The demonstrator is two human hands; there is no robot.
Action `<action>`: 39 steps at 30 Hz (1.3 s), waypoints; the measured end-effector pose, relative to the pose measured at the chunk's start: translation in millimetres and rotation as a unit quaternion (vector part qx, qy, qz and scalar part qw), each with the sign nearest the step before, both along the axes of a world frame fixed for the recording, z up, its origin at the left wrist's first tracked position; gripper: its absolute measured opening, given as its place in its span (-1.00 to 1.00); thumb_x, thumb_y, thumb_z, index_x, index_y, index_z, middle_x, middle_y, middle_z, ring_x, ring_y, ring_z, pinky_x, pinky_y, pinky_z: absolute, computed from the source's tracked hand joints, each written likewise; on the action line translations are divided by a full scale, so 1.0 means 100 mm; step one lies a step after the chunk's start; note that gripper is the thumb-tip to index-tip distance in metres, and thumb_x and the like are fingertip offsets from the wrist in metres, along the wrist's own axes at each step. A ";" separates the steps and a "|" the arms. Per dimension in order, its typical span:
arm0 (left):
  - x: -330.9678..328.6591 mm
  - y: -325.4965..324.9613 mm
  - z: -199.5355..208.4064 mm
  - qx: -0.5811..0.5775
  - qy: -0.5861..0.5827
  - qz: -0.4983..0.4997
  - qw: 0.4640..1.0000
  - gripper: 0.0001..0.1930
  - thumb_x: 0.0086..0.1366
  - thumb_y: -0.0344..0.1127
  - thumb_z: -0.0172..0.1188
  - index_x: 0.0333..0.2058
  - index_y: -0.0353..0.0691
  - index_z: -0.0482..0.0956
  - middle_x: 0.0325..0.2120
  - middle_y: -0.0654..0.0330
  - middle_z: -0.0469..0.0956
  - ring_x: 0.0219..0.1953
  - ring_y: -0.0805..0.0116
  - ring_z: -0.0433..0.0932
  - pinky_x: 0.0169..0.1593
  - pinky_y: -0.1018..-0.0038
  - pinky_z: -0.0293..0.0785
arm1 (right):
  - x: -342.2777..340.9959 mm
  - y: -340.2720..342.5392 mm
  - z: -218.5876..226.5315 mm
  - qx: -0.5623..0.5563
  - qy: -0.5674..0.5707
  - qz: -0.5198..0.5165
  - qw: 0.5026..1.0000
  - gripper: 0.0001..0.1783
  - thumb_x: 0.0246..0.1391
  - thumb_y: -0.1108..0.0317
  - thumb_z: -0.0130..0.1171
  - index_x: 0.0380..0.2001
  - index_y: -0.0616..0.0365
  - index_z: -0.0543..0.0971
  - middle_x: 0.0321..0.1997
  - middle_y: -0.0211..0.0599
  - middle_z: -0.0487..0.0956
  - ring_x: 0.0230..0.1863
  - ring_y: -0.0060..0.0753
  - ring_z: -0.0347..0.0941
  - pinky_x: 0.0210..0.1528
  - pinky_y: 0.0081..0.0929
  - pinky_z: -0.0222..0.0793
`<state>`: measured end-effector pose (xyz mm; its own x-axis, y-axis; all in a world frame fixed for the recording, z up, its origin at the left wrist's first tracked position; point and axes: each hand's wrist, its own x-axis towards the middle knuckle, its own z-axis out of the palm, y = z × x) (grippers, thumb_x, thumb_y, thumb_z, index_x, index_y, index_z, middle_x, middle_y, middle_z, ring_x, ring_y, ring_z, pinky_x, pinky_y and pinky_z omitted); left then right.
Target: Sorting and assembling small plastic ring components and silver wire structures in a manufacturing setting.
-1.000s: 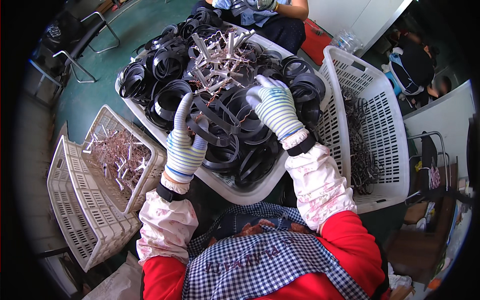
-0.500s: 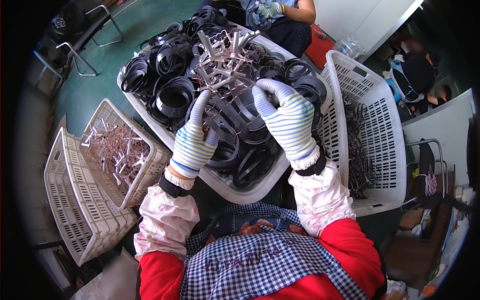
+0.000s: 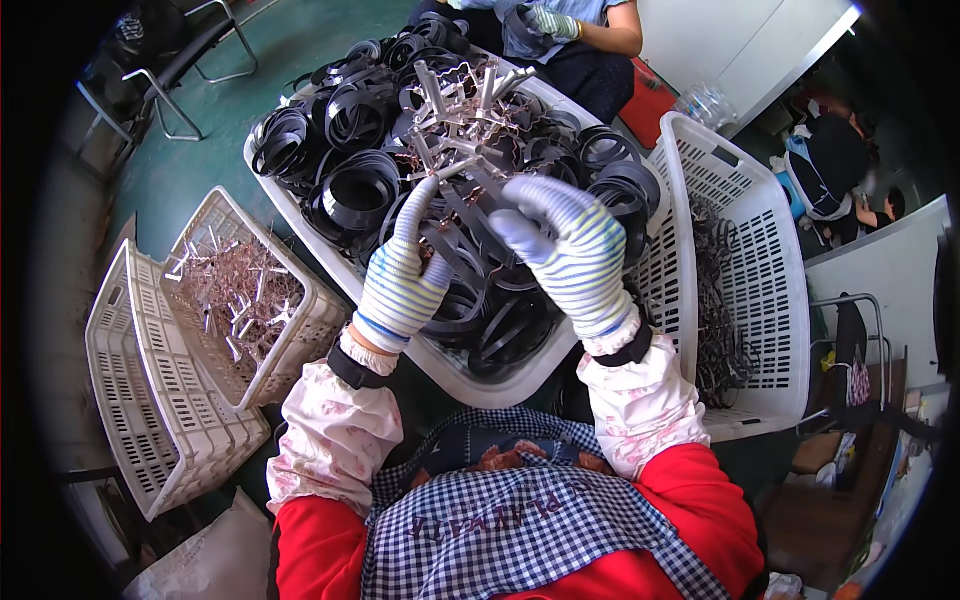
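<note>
My left hand (image 3: 400,285), in a white glove with blue and yellow-green stripes, is closed at a dark flat strip (image 3: 458,250) that comes out between its thumb and forefinger. Its forefinger reaches up to a heap of silvery metal pieces with thin copper wires (image 3: 465,115). Opposite it, my right hand (image 3: 575,250), gloved alike, hovers over the dark strips; blur hides whether its fingers grip anything. Both hands are above a white crate (image 3: 490,390) filled with coiled black strips (image 3: 360,195), on which the metal heap lies.
At left, a white basket (image 3: 190,345) holds silvery pieces and copper wires, beside other baskets. A tall white perforated basket (image 3: 775,260) at right contains dark tangled strips. Across the crate a co-worker's gloved hand (image 3: 550,22) holds dark coils. A chair (image 3: 195,60) stands back left.
My right hand has shifted slightly left and its fingers are now blurred. My left hand has moved a little right. The co-worker's hand has shifted with the dark coils.
</note>
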<state>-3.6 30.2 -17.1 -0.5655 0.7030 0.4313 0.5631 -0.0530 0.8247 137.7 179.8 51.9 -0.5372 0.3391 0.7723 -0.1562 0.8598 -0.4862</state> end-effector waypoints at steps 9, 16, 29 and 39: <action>0.05 -0.03 0.10 0.058 -0.113 -0.027 0.992 -0.31 0.36 -0.48 0.11 0.44 -0.11 0.15 -0.26 0.20 0.68 -0.22 0.55 0.60 -0.07 0.53 0.52 | 0.32 0.34 0.00 -0.251 -0.264 0.016 0.931 -0.68 0.23 0.12 0.33 -0.19 0.18 0.70 -0.39 -0.34 0.69 -0.39 -0.59 0.52 -0.24 -0.50 0.46; 0.08 0.01 -0.01 0.148 -0.192 -0.176 0.954 -0.08 0.38 -0.32 0.18 0.52 -0.03 -0.25 0.15 -0.03 0.46 -0.14 0.42 0.60 -0.08 0.53 0.54 | 0.65 0.35 0.22 -0.228 -0.197 0.026 0.953 -0.63 0.26 0.08 0.29 -0.23 0.23 0.68 -0.34 -0.28 0.69 -0.27 -0.48 0.58 -0.12 -0.45 0.47; 0.03 0.11 -0.04 0.061 -0.127 -0.129 0.982 -0.24 0.49 -0.29 0.09 0.51 -0.06 -0.13 0.24 -0.08 0.39 -0.22 0.52 0.55 -0.08 0.53 0.51 | 4.38 1.57 -0.07 -0.082 -0.398 -0.683 0.607 -0.49 0.24 -0.09 0.13 -0.10 0.16 0.67 -0.15 0.10 0.67 -0.06 0.20 0.59 0.02 -0.05 0.46; 0.07 0.19 -0.11 0.071 -0.200 -0.058 0.976 -0.30 0.47 -0.35 0.10 0.49 -0.07 0.01 0.16 0.06 0.46 -0.22 0.57 0.52 -0.08 0.58 0.52 | 5.59 1.76 -1.54 -0.212 -0.579 -0.635 0.464 -0.51 0.19 -0.07 0.20 0.01 0.04 0.67 0.01 0.01 0.67 0.04 0.12 0.59 0.12 0.00 0.46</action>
